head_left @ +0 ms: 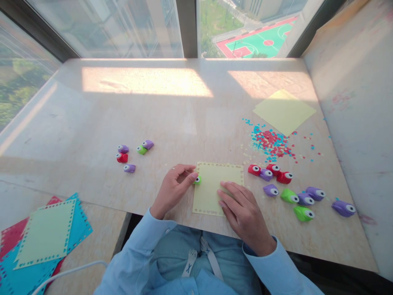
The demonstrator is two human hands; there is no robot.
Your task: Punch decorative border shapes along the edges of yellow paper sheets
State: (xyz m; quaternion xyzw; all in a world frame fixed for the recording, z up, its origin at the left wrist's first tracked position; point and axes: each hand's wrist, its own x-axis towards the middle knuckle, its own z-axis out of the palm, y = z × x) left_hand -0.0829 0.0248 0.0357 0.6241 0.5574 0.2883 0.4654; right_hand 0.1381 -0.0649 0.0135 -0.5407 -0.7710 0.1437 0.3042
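A pale yellow sheet of paper [208,190] lies in front of me, with small punched shapes along its top, bottom and right edges. At its left edge my left hand [176,186] pinches a small green craft punch [197,180], mostly covered by the fingers. My right hand [244,207] rests with fingers stretched out on the lower right of the sheet, pressing it against the table.
Several red, purple and green punches [285,177] lie right of the sheet; others [129,168] stand to the left. Beyond are red and blue paper bits [272,141] and yellow sheets [284,110]. Punched coloured sheets [50,229] and a white cable [76,266] are lower left.
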